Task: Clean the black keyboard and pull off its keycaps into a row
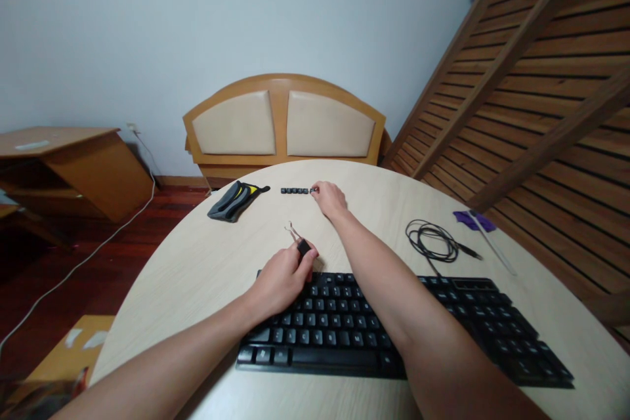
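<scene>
My left hand is closed around a keycap puller with a black handle and two thin wire prongs pointing away from me. It rests over the upper left part of a black keyboard. Farther off, my right hand pinches a small black keycap at the right end of a short row of keycaps on the table. My right forearm crosses above the keyboard and hides some of its keys.
A grey, black and yellow folded item lies left of the keycap row. On the right are a coiled black cable, a purple cloth and a thin pale stick. The round table ends before a wooden headboard.
</scene>
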The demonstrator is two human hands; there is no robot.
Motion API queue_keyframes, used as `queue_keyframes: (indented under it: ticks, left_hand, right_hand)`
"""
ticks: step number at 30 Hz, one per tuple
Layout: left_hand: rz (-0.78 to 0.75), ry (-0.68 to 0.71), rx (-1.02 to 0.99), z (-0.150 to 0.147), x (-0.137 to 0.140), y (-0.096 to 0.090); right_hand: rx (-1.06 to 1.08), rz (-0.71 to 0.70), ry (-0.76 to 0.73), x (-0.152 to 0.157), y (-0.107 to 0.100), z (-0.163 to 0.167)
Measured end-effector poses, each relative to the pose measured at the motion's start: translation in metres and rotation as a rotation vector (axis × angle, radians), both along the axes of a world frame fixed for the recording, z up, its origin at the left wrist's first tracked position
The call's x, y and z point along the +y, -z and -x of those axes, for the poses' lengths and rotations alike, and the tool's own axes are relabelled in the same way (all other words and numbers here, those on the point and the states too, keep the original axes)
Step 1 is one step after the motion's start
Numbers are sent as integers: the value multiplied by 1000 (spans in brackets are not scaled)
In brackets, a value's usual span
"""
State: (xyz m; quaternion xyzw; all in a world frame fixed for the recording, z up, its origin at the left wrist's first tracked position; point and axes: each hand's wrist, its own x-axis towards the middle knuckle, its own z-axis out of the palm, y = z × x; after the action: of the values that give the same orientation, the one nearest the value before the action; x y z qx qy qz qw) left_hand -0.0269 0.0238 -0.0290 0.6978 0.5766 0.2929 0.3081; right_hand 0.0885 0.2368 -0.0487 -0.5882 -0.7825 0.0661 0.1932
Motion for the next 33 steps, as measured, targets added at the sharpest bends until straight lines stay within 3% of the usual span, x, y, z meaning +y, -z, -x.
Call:
queue_keyframes:
  ticks: [26, 33]
  left_hand:
    - [8, 9, 7, 0, 0, -3]
    - [9, 18, 11, 1, 0, -4]
  right_hand:
    - [-7, 6, -22, -1, -1, 2]
    - [-84, 95, -29, -10, -22, -10]
